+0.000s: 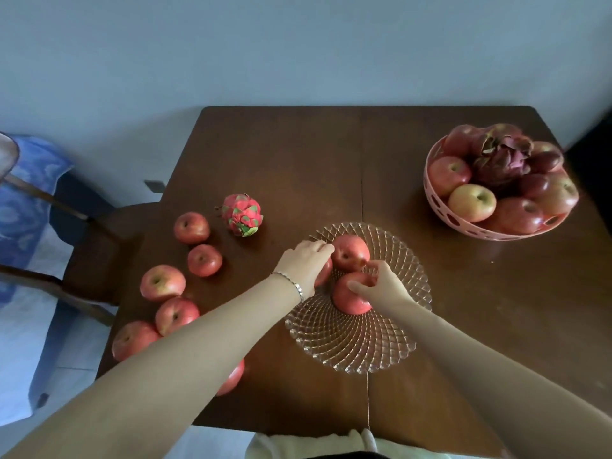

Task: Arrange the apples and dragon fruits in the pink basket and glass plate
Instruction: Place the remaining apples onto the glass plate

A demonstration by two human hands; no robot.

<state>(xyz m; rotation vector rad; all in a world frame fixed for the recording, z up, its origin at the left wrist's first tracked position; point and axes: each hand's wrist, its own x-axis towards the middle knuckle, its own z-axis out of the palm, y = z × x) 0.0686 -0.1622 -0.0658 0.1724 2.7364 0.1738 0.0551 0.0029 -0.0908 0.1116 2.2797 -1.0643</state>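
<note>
A glass plate (361, 342) lies at the table's middle with three apples on its far half. My left hand (303, 263) covers and grips one apple (324, 273) at the plate's left rim. My right hand (381, 286) grips a second apple (347, 298). The third apple (349, 251) sits behind them, touching my left fingertips. Several loose apples (162, 281) line the table's left side, and one apple (231, 379) is half hidden under my left forearm. A pink dragon fruit (242, 214) stands behind them. The pink basket (463, 223) at the far right holds several apples and a dark dragon fruit (503, 157).
The brown wooden table (463, 309) meets a pale wall at its far edge. A wooden chair (92, 260) stands at the left beside blue patterned cloth (26, 193). A pale garment (314, 445) shows at the near table edge.
</note>
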